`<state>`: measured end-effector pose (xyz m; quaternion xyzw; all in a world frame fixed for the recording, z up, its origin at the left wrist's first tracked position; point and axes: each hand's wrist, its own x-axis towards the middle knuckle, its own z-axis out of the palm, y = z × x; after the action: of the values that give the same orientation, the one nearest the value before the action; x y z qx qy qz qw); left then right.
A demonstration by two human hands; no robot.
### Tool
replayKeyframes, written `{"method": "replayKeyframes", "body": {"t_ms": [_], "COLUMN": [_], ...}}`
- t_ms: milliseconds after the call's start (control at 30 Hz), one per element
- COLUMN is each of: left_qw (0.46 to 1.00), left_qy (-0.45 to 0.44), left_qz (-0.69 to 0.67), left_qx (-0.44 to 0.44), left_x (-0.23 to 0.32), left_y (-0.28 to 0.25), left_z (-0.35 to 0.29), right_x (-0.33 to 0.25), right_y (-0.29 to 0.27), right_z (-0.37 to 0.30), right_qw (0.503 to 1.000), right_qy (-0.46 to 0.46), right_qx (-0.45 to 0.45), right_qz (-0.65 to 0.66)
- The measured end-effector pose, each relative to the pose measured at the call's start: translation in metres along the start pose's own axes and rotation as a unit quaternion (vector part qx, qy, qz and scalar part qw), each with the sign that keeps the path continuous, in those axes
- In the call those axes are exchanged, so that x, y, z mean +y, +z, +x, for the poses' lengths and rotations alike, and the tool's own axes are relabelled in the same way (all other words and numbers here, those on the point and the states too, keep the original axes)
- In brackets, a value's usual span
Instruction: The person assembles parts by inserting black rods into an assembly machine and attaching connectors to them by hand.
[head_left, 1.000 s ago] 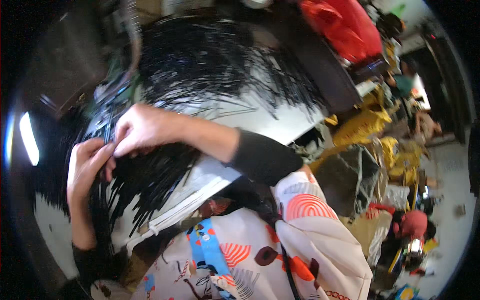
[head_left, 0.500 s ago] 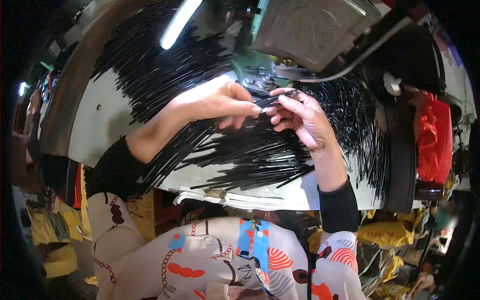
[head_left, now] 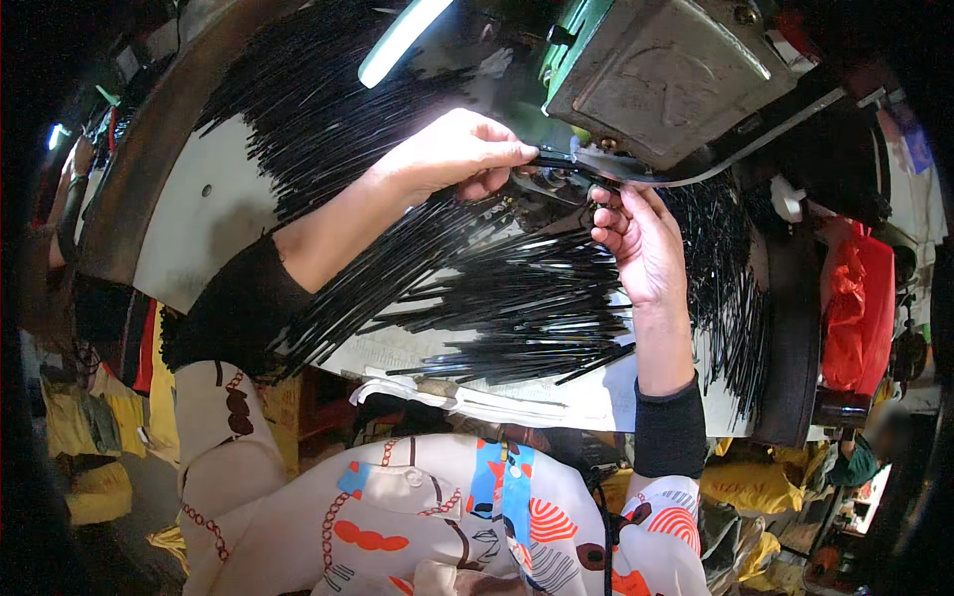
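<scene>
A thin black strip stretches between my two hands at the base of a machine. My left hand pinches its left end between thumb and fingers. On the other side, my right hand has its thumb and fingertips closed on the right end, its palm turned up and the other fingers curled. The machine has a grey metal cover with a green edge, just beyond my fingers. Round parts below it are partly hidden by the hands. Loose black strips lie in a heap under my wrists.
More black strips cover the far left of the white tabletop, and others lie at the right. A curved bar runs beside the machine. A lit lamp tube hangs above. A red bag stands at the right.
Both hands have moved up and toward the machine, the right also rightward. They have spread farther apart, and the black strip now spans between them under the machine's edge.
</scene>
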<state>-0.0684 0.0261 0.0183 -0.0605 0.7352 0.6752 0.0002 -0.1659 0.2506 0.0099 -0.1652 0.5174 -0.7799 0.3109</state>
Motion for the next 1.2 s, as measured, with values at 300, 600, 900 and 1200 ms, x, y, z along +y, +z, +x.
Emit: {"method": "replayKeyframes", "body": {"t_ms": [300,600,900,1200], "left_qw": [1.0,1.0,1.0,1.0], "left_qy": [0.013,0.011,0.019,0.007], "left_qz": [-0.021,-0.018,-0.015,-0.015], "left_qx": [0.004,0.016,0.0,-0.003], "left_x": [0.0,-0.006,-0.001,-0.006], "left_y": [0.003,-0.001,0.0,0.004], "left_z": [0.002,0.002,0.003,0.0], "right_x": [0.001,0.005,0.002,0.001], "right_y": [-0.001,0.001,-0.002,-0.001], "right_z": [0.001,0.001,0.003,-0.001], "right_qw": [1.0,1.0,1.0,1.0], "right_qy": [-0.01,-0.017,-0.013,-0.013], "right_qx": [0.011,0.002,0.005,0.006], "right_qz": [0.009,0.009,0.014,0.002]}}
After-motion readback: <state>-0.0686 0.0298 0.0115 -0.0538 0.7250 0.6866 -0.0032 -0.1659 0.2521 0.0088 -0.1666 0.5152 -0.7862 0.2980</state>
